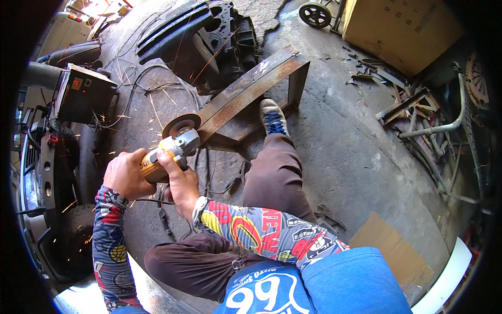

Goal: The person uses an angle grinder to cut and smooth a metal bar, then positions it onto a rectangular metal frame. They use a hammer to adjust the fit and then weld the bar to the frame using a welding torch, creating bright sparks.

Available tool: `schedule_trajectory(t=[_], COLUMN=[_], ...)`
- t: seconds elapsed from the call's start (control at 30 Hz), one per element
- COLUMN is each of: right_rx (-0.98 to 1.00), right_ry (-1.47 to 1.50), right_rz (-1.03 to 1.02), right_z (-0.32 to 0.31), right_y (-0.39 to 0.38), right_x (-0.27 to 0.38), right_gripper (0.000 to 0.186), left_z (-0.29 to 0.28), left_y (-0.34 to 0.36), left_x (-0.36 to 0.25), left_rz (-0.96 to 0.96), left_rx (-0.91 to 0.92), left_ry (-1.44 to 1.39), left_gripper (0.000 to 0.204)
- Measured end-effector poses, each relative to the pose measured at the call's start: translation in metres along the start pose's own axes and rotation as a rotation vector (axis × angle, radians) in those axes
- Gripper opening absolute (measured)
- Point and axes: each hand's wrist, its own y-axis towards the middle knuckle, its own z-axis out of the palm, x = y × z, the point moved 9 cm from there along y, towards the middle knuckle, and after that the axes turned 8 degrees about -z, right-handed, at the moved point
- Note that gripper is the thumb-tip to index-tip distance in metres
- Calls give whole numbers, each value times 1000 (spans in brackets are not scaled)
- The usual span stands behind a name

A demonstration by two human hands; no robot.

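A yellow angle grinder (153,168) with a grey metal head is gripped in both my hands. My left hand (124,175) wraps the rear of its body. Closer to the head, my right hand (181,184) closes round it, fingers partly hidden beneath. The grinder's round disc (181,124) meets the near end of a rusty angle-iron frame (243,99), and orange sparks fly to the left. My shoe (273,117) with blue laces rests against the frame, within its outline.
Dark heavy machinery (201,44) stands beyond the frame. A black box with red lights (86,97) is at left, above a vehicle's front end (34,183). Cables (149,70) cross the floor. Scrap metal (413,107), a large cardboard box (400,29) and a cardboard sheet (392,251) lie right.
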Motion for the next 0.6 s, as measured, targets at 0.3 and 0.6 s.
schedule_trajectory(t=[0.3,0.6], right_rx=[44,70], right_ry=[13,2], right_rz=[-10,69], right_z=[3,3], right_y=[-5,-7], right_x=[8,2], right_gripper=[71,70], left_z=[0,2], left_y=[-3,-7], left_x=[-1,8], left_rz=[45,1], left_rx=[-67,-22], left_ry=[-102,-23], left_gripper=[47,48])
